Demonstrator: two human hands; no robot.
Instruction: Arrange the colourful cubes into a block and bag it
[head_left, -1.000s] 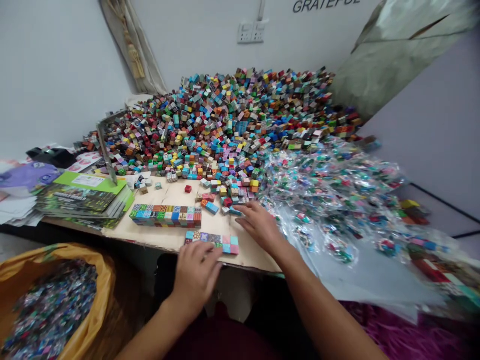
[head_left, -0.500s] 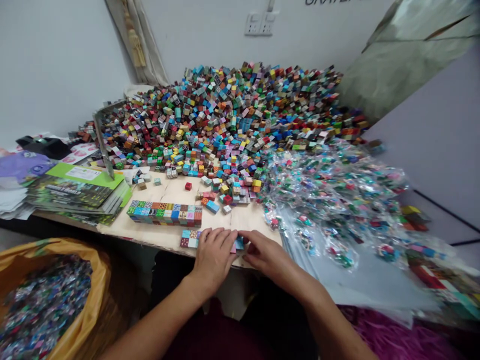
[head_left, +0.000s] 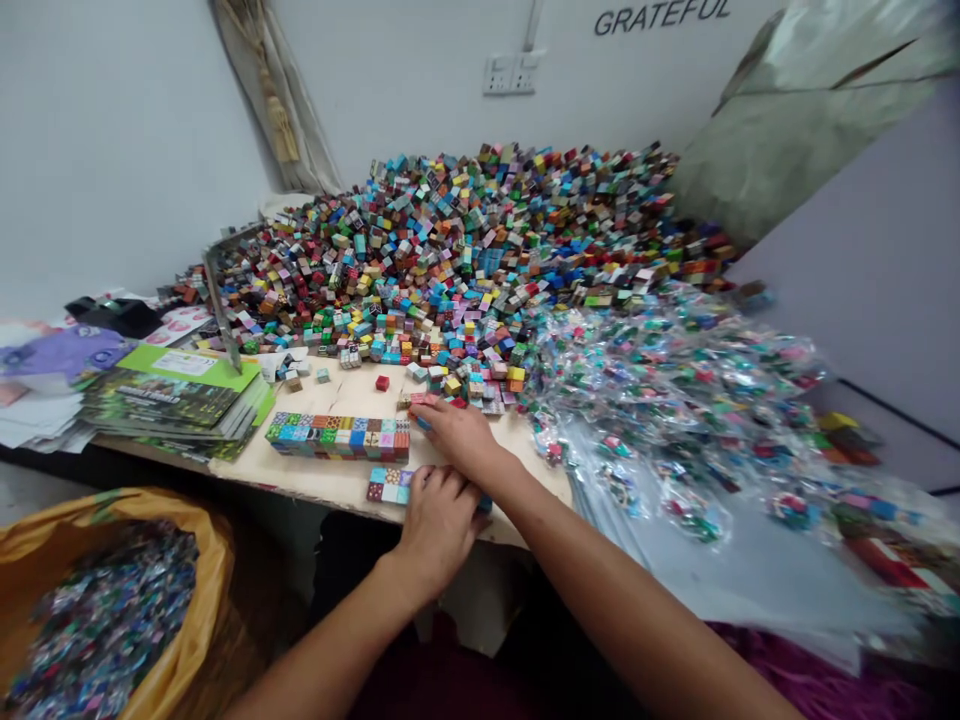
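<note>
My left hand [head_left: 440, 515] curls over a short row of patterned cubes [head_left: 384, 486] at the table's front edge. The hand covers the row's middle; a blue end shows past it on the right. My right hand [head_left: 461, 435] crosses above the left, its fingers stretched leftward over a few loose cubes. Its fingertips touch or hover just over an orange and a blue cube [head_left: 424, 424]; its thumb is hidden. Behind the left hand lies a longer block of patterned cubes in neat rows [head_left: 337, 437]. A single red cube [head_left: 382, 383] sits behind that block.
A big heap of loose cubes [head_left: 450, 240] fills the back of the table. Clear bags of cubes [head_left: 675, 400] spread over the right side. Green booklets [head_left: 180, 400], a metal bracket [head_left: 222, 310] and a tape dispenser [head_left: 120, 312] stand left. A yellow sack [head_left: 202, 580] is below.
My right hand has left the right end of the short row and moved forward and left to the loose cubes. My left hand stays on the row. The view has tilted up slightly.
</note>
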